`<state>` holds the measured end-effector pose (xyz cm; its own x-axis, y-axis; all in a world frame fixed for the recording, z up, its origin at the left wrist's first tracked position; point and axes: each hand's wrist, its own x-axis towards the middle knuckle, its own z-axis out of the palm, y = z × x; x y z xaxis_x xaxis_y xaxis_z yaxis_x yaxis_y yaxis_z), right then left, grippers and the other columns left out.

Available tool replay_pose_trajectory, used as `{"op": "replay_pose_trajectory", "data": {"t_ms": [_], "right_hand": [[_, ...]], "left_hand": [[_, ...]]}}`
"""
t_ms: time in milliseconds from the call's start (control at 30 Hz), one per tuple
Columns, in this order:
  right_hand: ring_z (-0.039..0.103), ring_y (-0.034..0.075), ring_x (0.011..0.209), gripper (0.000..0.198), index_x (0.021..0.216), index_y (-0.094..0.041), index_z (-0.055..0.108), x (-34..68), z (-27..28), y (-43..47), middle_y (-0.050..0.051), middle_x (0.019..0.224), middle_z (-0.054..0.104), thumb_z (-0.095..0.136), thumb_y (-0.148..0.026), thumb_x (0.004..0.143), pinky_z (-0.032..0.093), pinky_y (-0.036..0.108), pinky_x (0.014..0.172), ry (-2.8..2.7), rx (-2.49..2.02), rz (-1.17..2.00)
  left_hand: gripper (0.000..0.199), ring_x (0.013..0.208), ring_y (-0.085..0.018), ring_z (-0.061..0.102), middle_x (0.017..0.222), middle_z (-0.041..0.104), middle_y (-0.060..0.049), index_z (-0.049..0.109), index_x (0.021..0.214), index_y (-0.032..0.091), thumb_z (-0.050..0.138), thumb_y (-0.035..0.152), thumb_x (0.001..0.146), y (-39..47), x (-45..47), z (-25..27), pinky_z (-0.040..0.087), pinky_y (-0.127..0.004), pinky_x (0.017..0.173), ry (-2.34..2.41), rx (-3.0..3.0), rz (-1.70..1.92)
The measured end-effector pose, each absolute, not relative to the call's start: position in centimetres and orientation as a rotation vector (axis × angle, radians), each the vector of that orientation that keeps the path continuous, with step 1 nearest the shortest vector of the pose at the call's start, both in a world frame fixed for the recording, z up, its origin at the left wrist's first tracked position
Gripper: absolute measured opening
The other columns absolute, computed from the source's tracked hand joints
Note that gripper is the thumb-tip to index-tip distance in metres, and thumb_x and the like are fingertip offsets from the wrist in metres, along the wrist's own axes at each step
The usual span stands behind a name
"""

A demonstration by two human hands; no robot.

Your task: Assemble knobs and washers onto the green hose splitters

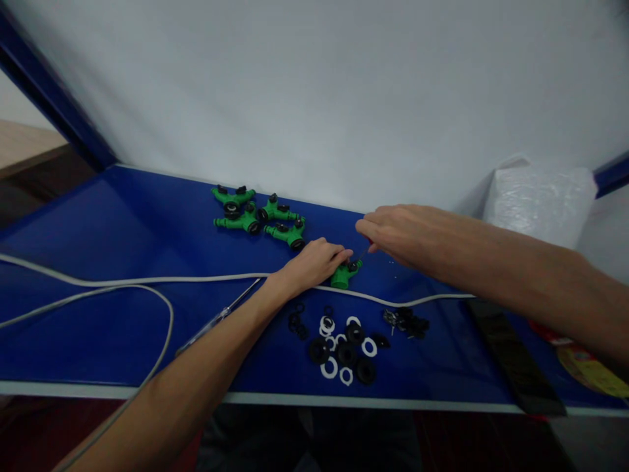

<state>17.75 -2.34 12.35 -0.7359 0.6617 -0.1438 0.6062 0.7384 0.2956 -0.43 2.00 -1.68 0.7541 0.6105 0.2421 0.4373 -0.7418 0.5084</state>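
Note:
My left hand (323, 259) is closed round a green hose splitter (340, 278), pressing it to the blue tabletop; the fingers cover part of it. My right hand (388, 226) grips a screwdriver (364, 253). Its thin shaft slants down to the black part on top of the splitter, and most of the handle is hidden in the fist. Several finished-looking green splitters with black valve levers (238, 220) lie grouped beyond my left hand. Nearer to me are black rings (346, 354), white rings (369, 347) and a pile of small black parts (407, 322).
A white cable (187, 279) runs across the table, passing beside the held splitter. Under my left forearm lies a second long thin tool (230, 308). A dark flat strip (511, 357) and a yellow and red package (590, 370) are at right, with a plastic-wrapped bundle (538, 200) behind.

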Motion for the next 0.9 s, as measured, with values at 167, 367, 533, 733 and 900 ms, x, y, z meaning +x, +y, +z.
{"op": "replay_pose_trajectory", "data": {"t_ms": [167, 367, 533, 733, 900], "right_hand": [[0.061, 0.021, 0.070, 0.010, 0.092, -0.020, 0.061, 18.5, 12.4, -2.0, 0.006, 0.081, 0.067, 0.053, -0.015, 0.095, 0.041, 0.034, 0.064, 2.636, 1.023, 0.312], [0.060, 0.020, 0.074, 0.024, 0.105, -0.016, 0.063, 17.7, 12.2, -3.0, 0.009, 0.091, 0.068, 0.054, -0.002, 0.088, 0.041, 0.033, 0.065, 2.619, 0.897, 0.568], [0.064, 0.020, 0.078, 0.028, 0.110, -0.017, 0.062, 17.6, 12.4, -3.6, 0.010, 0.100, 0.071, 0.056, -0.002, 0.088, 0.042, 0.032, 0.066, 2.669, 0.933, 0.486], [0.064, 0.020, 0.073, 0.012, 0.097, -0.017, 0.062, 17.4, 12.6, -3.2, 0.007, 0.083, 0.069, 0.060, -0.007, 0.091, 0.039, 0.033, 0.065, 2.639, 1.047, 0.352], [0.059, 0.018, 0.063, 0.010, 0.089, -0.017, 0.061, 17.3, 12.6, -3.0, 0.005, 0.075, 0.067, 0.061, -0.007, 0.090, 0.032, 0.032, 0.059, 2.560, 1.135, 0.364]], "left_hand": [[0.042, 0.093, -0.020, 0.070, 0.103, 0.079, -0.007, 0.076, 0.103, 0.014, 0.038, 0.032, 0.109, 2.1, -0.4, -2.0, 0.047, -0.035, 0.098, 0.781, 2.523, 0.577], [0.040, 0.094, -0.020, 0.070, 0.100, 0.079, -0.008, 0.076, 0.102, 0.014, 0.040, 0.031, 0.109, 1.8, -0.5, -1.5, 0.048, -0.035, 0.096, 0.813, 2.519, 0.577], [0.040, 0.095, -0.022, 0.071, 0.102, 0.079, -0.009, 0.076, 0.104, 0.014, 0.041, 0.032, 0.109, 1.8, -0.5, -1.4, 0.048, -0.034, 0.095, 0.841, 2.540, 0.555], [0.040, 0.092, -0.022, 0.070, 0.098, 0.079, -0.008, 0.076, 0.100, 0.015, 0.040, 0.032, 0.109, 1.9, -0.4, -2.0, 0.047, -0.035, 0.096, 0.811, 2.568, 0.581], [0.040, 0.093, -0.021, 0.069, 0.102, 0.080, -0.007, 0.076, 0.102, 0.016, 0.039, 0.032, 0.109, 1.9, -0.4, -2.2, 0.046, -0.034, 0.096, 0.808, 2.579, 0.577]]}}
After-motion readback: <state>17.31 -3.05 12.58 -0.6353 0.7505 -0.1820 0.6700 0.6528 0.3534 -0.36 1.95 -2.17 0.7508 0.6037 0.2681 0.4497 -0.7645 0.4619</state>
